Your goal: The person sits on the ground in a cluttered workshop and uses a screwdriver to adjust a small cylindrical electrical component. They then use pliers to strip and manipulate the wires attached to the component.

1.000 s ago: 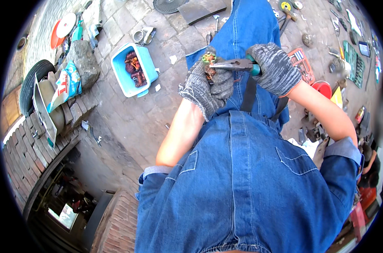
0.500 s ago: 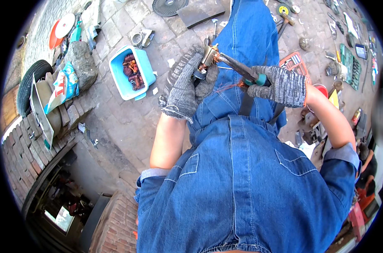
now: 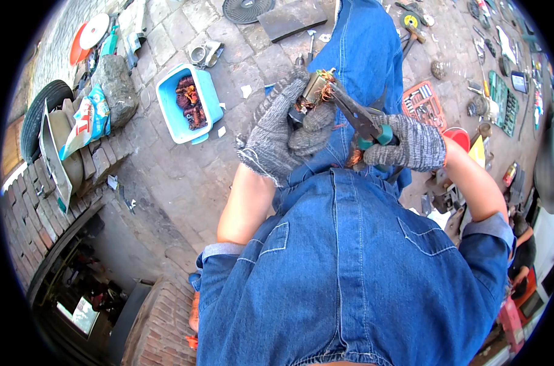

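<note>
In my left hand [image 3: 277, 131], in a grey knitted glove, is a small metal motor part [image 3: 316, 87] with frayed copper wire [image 3: 330, 91] at its upper end. My right hand [image 3: 411, 143], gloved alike, grips pliers [image 3: 354, 116] with dark jaws and green-and-black handles. The jaw tips are at the wire end of the motor part; whether they pinch a strand is too small to tell. Below the pliers, close to my lap, shows a tuft of loose copper wire [image 3: 354, 158]. My fingers cover the lower side of the motor part.
To the left, a light blue plastic basin [image 3: 213, 108] holds copper coils [image 3: 190, 104]. A hammer [image 3: 413, 38], a red tool case [image 3: 424, 105] and a green socket set [image 3: 503, 104] lie at the right. A tire [image 3: 40, 122] and a stone block [image 3: 114, 88] stand far left.
The plier jaws have swung steeper and the right hand has dropped slightly. The left hand has shifted a little right, bringing the motor part along.
</note>
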`<state>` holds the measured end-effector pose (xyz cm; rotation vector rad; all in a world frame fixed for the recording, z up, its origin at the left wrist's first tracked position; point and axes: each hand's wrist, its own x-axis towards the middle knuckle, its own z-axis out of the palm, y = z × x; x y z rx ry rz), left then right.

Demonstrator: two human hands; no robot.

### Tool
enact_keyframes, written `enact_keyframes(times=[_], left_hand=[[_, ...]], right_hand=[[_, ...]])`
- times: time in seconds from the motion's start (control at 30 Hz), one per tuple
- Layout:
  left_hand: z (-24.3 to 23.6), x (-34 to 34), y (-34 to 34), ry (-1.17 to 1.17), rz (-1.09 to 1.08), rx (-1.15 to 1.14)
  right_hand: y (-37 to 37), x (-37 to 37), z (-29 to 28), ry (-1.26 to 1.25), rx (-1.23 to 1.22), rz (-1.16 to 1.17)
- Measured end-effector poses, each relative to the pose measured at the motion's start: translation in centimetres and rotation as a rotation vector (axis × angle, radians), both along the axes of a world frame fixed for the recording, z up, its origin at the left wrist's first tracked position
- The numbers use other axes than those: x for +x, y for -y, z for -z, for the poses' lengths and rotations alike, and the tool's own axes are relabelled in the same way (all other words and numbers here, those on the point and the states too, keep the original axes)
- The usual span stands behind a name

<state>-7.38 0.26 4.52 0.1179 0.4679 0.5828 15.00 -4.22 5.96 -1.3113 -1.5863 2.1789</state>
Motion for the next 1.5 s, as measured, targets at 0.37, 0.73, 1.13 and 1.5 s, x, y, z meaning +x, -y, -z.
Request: enact_keyframes(times=[0.37, 0.73, 1.13, 1.5], left_hand=[[0.5, 2.1, 0.2, 0.217, -0.352, 0.013], [1.0, 1.6, 0.7, -0.155, -0.541, 0.057], [1.7, 1.6, 0.3, -0.032, -0.643, 0.139], [1.7, 1.5, 1.2, -0.198, -0.634, 0.114]], right_hand=[[0.9, -1.5, 0.3, -0.045, 0.014, 0.424], [0.9, -3.9, 0.2, 0.268, 0.200, 0.531], [1.0, -6.9, 0.3, 0.551, 0.476, 0.540], [0.4, -7.3, 1.2, 0.673, 0.833, 0.497]])
